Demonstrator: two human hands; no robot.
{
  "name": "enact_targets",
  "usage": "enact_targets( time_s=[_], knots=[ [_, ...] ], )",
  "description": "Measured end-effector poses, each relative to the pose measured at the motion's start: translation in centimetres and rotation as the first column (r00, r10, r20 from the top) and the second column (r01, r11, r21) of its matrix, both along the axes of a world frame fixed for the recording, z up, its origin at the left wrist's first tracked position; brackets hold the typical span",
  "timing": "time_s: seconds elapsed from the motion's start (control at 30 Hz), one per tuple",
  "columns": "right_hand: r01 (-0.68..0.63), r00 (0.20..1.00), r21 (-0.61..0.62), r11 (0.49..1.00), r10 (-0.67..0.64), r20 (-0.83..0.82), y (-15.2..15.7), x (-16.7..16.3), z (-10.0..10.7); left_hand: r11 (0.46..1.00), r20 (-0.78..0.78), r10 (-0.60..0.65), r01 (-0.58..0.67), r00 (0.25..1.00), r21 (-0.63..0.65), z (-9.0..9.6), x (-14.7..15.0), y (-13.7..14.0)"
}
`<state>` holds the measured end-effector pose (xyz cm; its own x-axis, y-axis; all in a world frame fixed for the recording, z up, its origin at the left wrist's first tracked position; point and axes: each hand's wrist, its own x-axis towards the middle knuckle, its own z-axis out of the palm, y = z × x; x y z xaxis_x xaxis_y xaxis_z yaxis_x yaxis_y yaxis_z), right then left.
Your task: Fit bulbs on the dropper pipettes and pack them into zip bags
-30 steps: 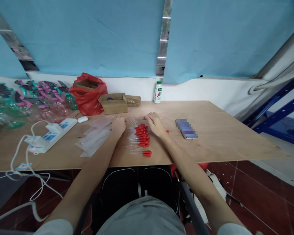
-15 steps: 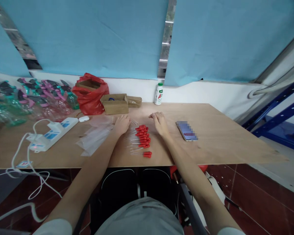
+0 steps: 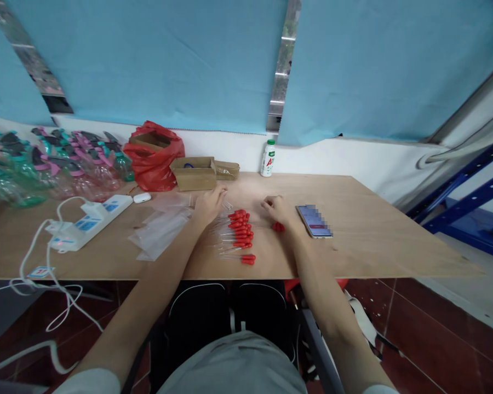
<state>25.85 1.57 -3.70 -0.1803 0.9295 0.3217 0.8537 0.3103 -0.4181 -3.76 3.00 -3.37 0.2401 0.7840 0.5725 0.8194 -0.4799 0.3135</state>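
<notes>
Red-bulbed droppers (image 3: 240,232) with clear thin tubes lie in a column on the wooden table (image 3: 373,235), bulbs to the right. Beyond them, my left hand (image 3: 208,207) rests by a few loose clear tubes (image 3: 228,206), its fingers drawn together; what they hold, if anything, is hidden. To the right of the droppers, my right hand (image 3: 280,210) has its fingers curled in. A small bunch of loose red bulbs (image 3: 278,226) shows beside its wrist. I cannot make out what is in these fingers. Clear plastic bags (image 3: 158,232) lie left of my left forearm.
Behind stand a cardboard box (image 3: 194,176), a red plastic bag (image 3: 156,158) and a white bottle (image 3: 268,158). A phone (image 3: 313,221) lies to the right. At left are a power strip (image 3: 92,221) with cables, a white case (image 3: 142,197) and several spray bottles (image 3: 76,169).
My right hand has shifted right and curled its fingers, uncovering the loose red bulbs. My left hand has moved slightly, its fingertips reaching farther forward and right. The dropper column looks the same.
</notes>
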Motion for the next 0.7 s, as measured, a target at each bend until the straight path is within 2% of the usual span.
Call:
enact_targets(
  time_s=[0.1, 0.23, 0.37, 0.53, 0.7],
  knots=[
    [0.01, 1.0, -0.115, 0.993, -0.011, -0.004, -0.1, 1.6, 0.3, 0.998, -0.005, -0.057, 0.057, 0.998, -0.007, -0.1, 0.3, -0.4],
    [-0.065, 0.993, -0.346, 0.936, 0.026, -0.115, -0.6, 3.4, 1.0, 0.988, 0.007, -0.152, 0.151, 0.988, 0.027, -0.2, 0.6, -0.8],
    [-0.007, 0.99, -0.412, 0.911, -0.051, -0.131, -1.1, 4.5, 1.2, 0.98, 0.034, -0.197, 0.195, 0.98, 0.045, -0.4, 0.6, -0.8],
    [-0.034, 0.973, -0.572, 0.819, -0.103, -0.205, -1.8, 4.3, 1.5, 0.98, 0.038, -0.198, 0.196, 0.98, 0.044, -0.6, 0.5, -0.6],
    [-0.078, 0.963, -0.586, 0.806, -0.091, -0.254, -2.4, 3.0, 2.0, 0.975, 0.062, -0.219, 0.217, 0.974, 0.042, -0.5, 0.5, -0.6]
  ],
)
